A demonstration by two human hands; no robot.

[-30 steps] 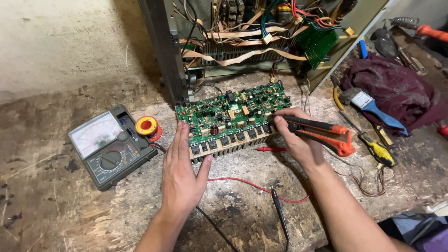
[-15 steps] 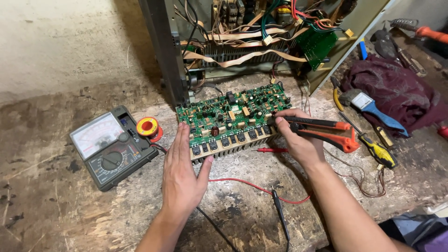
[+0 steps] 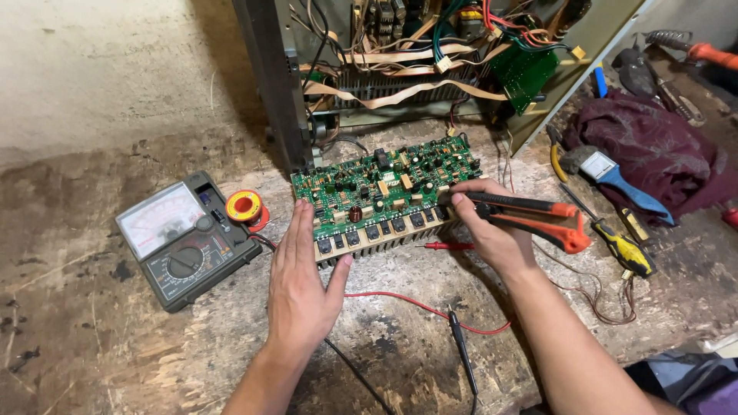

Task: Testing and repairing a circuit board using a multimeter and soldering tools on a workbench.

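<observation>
The fingers [image 3: 461,201] of the right hand [image 3: 492,230] were curled tight around the black-and-orange handles of a pair of pliers [image 3: 530,215], whose nose reached down onto the right part of the green circuit board [image 3: 384,192]. The left hand [image 3: 304,288] lay flat and open, gripping nothing, its fingers spread and its fingertips touching the board's near left edge, by the row of black parts on the metal heat sink.

The board sat tilted on the worn wooden bench [image 3: 115,346], just in front of an opened metal chassis [image 3: 400,69] full of ribbon cables. A red test probe [image 3: 446,246] lay just under the right hand and a black probe [image 3: 461,346] nearer the bench's front. Left of the board stood an analog multimeter [image 3: 184,238] with a spool of solder [image 3: 244,207] beside it. To the right lay a yellow-handled screwdriver [image 3: 623,250], a blue-handled brush [image 3: 615,177] and a maroon cloth [image 3: 661,146].
</observation>
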